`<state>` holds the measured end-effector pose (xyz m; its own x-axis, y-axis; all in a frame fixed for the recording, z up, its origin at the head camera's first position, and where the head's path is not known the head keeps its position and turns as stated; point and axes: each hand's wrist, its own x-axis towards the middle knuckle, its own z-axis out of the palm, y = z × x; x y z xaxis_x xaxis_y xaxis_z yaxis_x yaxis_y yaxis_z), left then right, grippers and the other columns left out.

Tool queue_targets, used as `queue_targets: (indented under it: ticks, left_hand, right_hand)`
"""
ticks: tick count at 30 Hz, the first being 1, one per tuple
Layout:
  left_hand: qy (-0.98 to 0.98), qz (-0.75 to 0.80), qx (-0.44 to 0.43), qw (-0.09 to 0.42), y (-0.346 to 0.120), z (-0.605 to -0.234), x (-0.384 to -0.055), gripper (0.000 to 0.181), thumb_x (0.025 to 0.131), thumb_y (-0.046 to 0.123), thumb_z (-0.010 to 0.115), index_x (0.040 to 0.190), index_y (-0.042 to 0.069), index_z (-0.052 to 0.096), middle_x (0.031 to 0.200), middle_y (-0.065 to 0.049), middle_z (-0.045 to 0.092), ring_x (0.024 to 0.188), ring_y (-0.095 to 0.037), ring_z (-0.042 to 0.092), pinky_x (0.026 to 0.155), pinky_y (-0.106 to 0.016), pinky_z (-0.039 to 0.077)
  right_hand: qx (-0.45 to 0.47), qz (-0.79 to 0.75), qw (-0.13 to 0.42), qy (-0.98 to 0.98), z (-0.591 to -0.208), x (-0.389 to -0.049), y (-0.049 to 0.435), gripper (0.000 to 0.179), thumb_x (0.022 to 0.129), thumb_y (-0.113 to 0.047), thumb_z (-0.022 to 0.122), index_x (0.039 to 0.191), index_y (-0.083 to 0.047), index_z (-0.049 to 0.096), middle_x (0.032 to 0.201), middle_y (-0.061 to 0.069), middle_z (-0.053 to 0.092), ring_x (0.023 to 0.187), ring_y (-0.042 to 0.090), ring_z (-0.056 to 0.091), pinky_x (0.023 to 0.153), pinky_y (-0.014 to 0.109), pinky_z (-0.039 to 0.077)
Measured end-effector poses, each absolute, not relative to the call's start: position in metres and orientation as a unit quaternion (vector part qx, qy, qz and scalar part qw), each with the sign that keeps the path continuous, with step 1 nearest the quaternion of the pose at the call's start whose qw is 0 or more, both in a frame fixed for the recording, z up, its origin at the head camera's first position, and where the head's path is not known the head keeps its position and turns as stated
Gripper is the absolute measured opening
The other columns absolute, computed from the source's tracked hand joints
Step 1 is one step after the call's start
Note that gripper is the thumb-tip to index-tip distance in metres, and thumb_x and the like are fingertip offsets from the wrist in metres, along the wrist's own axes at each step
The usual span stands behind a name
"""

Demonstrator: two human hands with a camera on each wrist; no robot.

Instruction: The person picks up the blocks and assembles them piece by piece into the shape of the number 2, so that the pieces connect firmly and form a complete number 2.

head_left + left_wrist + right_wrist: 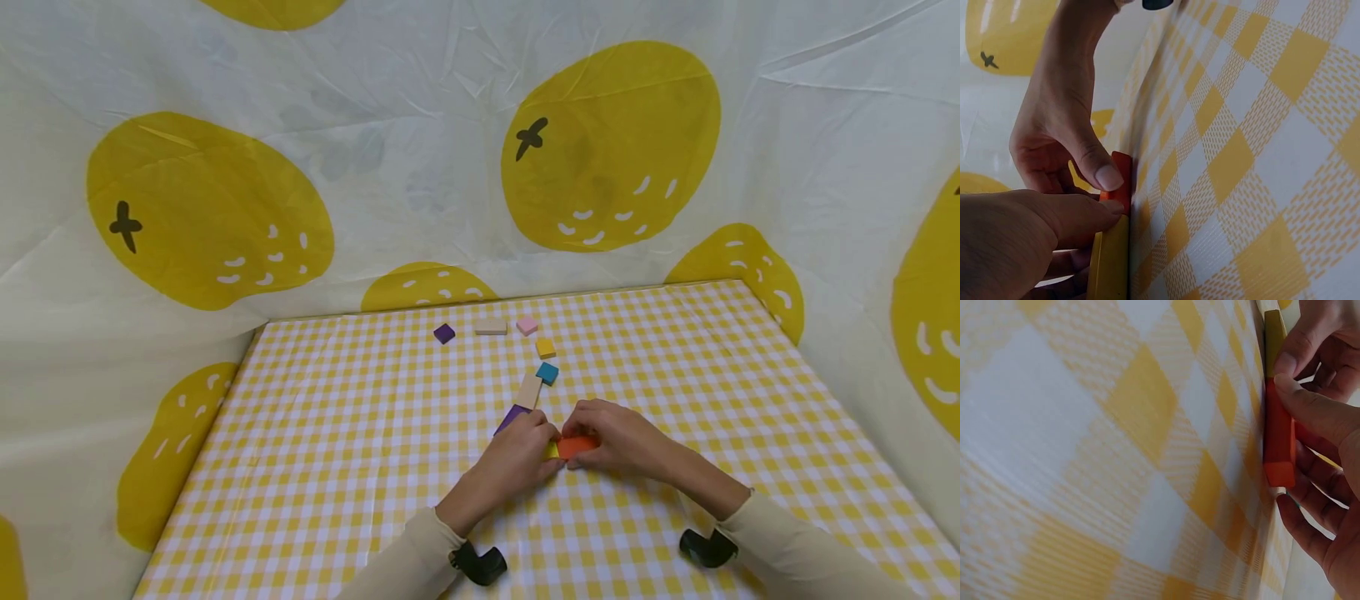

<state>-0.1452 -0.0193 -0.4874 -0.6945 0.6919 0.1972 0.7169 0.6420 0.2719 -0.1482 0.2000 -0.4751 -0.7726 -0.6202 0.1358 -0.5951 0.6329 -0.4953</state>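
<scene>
My left hand (516,457) pinches a yellow block (1110,259) lying on the checked cloth; in the head view only a small part of it shows. An orange-red block (577,447) lies end to end with the yellow one, held between the thumb and fingers of my right hand (626,440). Both thumbs come close together at the join, as the right wrist view shows on the orange-red block's (1279,437) near side. Just beyond my left hand is a purple block (512,418), partly hidden by it. A plain wooden block (529,390) adjoins the purple one.
A curved row continues away over the table: a teal block (547,373), a yellow-orange block (545,347), a pink block (527,326), a wooden block (491,327) and a dark purple block (444,333). A fruit-printed curtain (420,183) hangs behind the table.
</scene>
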Motion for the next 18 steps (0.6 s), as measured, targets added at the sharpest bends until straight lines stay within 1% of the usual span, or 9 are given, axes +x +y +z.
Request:
queue_targets:
  ticks: [3, 8, 10, 18]
  left_hand:
    - [-0.907, -0.167, -0.386, 0.036, -0.019, -0.488, -0.145, 0.029, 0.087, 0.033, 0.081, 0.105, 0.010, 0.076, 0.096, 0.002, 0.061, 0.082, -0.008, 0.055, 0.073, -0.016, 0.045]
    - [-0.909, -0.163, -0.383, 0.035, -0.018, -0.487, -0.144, 0.030, 0.087, 0.034, 0.081, 0.104, 0.010, 0.076, 0.096, 0.002, 0.061, 0.081, -0.008, 0.054, 0.072, -0.016, 0.045]
    - [-0.909, -0.158, -0.384, 0.036, -0.018, -0.486, -0.144, 0.030, 0.087, 0.035, 0.081, 0.105, 0.011, 0.076, 0.097, 0.002, 0.061, 0.081, -0.007, 0.054, 0.072, -0.016, 0.045]
    - [-0.912, -0.151, -0.379, 0.034, -0.018, -0.486, -0.143, 0.029, 0.089, 0.035, 0.079, 0.106, 0.012, 0.076, 0.100, 0.001, 0.061, 0.083, -0.008, 0.054, 0.074, -0.017, 0.046]
  right_hand:
    - [-0.350, -0.267, 0.034, 0.897, -0.470, -0.153, 0.201, 0.029, 0.081, -0.035, 0.085, 0.102, -0.019, 0.073, 0.101, -0.009, 0.066, 0.089, 0.011, 0.059, 0.077, 0.029, 0.050]
    - [-0.360, -0.260, 0.055, 0.895, -0.455, -0.165, 0.204, 0.023, 0.084, -0.020, 0.083, 0.105, -0.017, 0.074, 0.104, -0.006, 0.068, 0.097, 0.017, 0.064, 0.081, 0.037, 0.054]
    - [-0.361, -0.253, 0.054, 0.896, -0.449, -0.171, 0.204, 0.023, 0.085, -0.017, 0.083, 0.106, -0.016, 0.074, 0.105, -0.004, 0.068, 0.097, 0.019, 0.064, 0.081, 0.039, 0.054]
    - [-0.384, -0.210, 0.017, 0.899, -0.436, -0.195, 0.198, 0.020, 0.088, -0.018, 0.080, 0.107, -0.014, 0.074, 0.105, -0.001, 0.067, 0.094, 0.022, 0.063, 0.074, 0.031, 0.053]
